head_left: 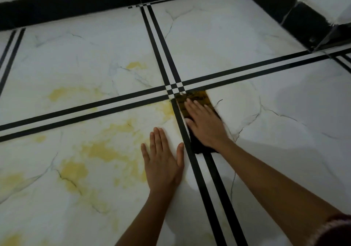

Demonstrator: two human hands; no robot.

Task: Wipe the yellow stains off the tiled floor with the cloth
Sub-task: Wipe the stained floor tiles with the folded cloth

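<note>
Cloth [197, 97] lies pressed under the flat right hand [206, 127]; left hand [163, 163] rests flat on floor [284, 116], both grips released.

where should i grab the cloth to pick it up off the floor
Probably the near dark end of the cloth, which pokes out free beside the wrist. The cloth lies flat on the tiled floor, pinned in the middle by the right hand, so pinch that edge from the near side. The far end looks soaked yellow.

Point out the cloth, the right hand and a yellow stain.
cloth [199, 96]: head view, yellowed far end.
right hand [206, 126]: head view, back of the hand.
yellow stain [106, 150]: head view, middle of the patch.
</note>
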